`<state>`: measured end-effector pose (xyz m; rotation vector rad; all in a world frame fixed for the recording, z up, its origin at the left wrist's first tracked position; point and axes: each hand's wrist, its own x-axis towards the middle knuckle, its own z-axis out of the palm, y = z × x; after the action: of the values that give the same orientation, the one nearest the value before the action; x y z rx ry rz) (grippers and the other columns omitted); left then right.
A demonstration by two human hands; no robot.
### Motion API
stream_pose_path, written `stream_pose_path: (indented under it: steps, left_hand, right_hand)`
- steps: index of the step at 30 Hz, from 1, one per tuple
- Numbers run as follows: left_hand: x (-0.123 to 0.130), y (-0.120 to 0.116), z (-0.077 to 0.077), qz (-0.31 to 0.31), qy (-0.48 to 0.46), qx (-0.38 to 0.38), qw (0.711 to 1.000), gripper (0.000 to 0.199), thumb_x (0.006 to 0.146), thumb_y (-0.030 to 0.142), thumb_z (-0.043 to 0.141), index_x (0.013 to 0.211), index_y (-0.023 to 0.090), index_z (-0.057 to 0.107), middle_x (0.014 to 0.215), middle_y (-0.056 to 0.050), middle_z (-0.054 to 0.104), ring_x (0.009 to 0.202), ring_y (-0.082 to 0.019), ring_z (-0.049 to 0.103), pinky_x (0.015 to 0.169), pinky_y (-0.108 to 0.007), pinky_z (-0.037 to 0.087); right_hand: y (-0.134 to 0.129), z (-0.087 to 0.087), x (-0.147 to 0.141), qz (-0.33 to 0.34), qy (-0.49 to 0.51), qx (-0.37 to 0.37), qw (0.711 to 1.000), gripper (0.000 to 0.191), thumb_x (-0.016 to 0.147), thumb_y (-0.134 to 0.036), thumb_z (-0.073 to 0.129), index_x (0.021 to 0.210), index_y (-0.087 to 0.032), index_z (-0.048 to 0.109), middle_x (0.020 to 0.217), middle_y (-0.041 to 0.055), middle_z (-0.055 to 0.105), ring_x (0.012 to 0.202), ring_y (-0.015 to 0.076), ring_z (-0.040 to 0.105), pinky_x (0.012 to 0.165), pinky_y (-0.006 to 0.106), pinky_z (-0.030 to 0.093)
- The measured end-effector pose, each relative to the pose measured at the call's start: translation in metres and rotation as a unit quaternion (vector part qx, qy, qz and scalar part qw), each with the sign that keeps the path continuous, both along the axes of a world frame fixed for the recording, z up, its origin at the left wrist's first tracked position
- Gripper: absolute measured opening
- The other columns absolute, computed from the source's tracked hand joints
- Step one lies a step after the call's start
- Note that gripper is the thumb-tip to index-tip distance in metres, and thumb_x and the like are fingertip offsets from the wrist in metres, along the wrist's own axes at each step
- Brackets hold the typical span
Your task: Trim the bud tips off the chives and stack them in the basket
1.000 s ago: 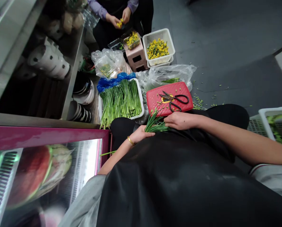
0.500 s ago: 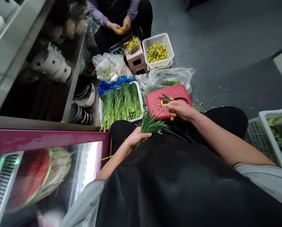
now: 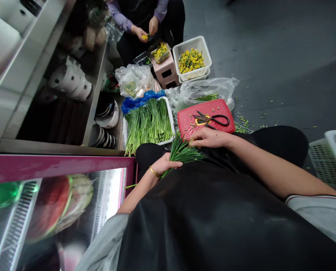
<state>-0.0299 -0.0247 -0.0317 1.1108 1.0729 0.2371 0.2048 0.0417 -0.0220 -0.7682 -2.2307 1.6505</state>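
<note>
My left hand (image 3: 164, 164) grips a bundle of green stalks (image 3: 181, 151) over my lap, their tips fanning up and to the right. My right hand (image 3: 207, 138) lies at the tips of that bundle, fingers touching the stalks, just below the red board (image 3: 192, 121). Black scissors (image 3: 211, 119) with a yellow centre rest on the red board, apart from both hands. A white tray (image 3: 170, 119) to the left holds a thick layer of green stalks (image 3: 148, 122).
Across from me another person's hands (image 3: 145, 31) pick yellow flowers over a pink stool (image 3: 165, 70). A white basket of yellow flowers (image 3: 192, 59), plastic bags (image 3: 201, 90), stacked bowls (image 3: 104, 124) under a steel shelf, and a white crate (image 3: 330, 158) at right surround me. Green trimmings litter the floor.
My right hand had reached up onto the red board near the scissors, and has now come back down to the tips of the bundle. The left hand keeps its hold.
</note>
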Motion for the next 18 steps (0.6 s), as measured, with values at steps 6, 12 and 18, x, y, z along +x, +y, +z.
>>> stream_pose_path:
  steps: [6,12,18]
  left_hand:
    - [0.008,0.003,-0.004,-0.010,0.024,0.013,1.000,0.037,0.060,0.044,0.074,0.059,0.013,0.053,0.051,0.004,0.049,0.049,-0.007,0.041,0.050,-0.022,0.033]
    - [0.012,0.002,-0.015,0.010,0.051,0.028,0.998,0.031,0.063,0.037,0.071,0.060,0.013,0.052,0.050,0.006,0.047,0.047,-0.007,0.039,0.047,-0.020,0.033]
    - [0.015,-0.001,-0.020,0.000,0.074,0.102,0.992,0.031,0.069,0.023,0.066,0.097,0.010,0.068,0.069,0.002,0.063,0.061,-0.010,0.051,0.060,-0.020,0.042]
  right_hand:
    - [-0.011,-0.015,0.011,-0.068,-0.163,0.161,0.971,0.019,0.079,-0.026,0.050,0.072,-0.016,0.065,0.070,0.0049,0.061,0.063,0.0135,0.052,0.062,0.026,0.036]
    - [-0.008,-0.040,-0.004,-0.415,0.093,-0.050,0.904,0.021,0.070,-0.032,0.051,0.055,-0.018,0.054,0.058,0.0010,0.056,0.056,0.0126,0.051,0.061,0.027,0.043]
    - [-0.007,-0.016,0.016,-0.396,0.079,0.037,0.914,0.027,0.075,-0.045,0.060,0.069,-0.019,0.067,0.077,0.0073,0.067,0.080,0.0208,0.061,0.083,0.037,0.047]
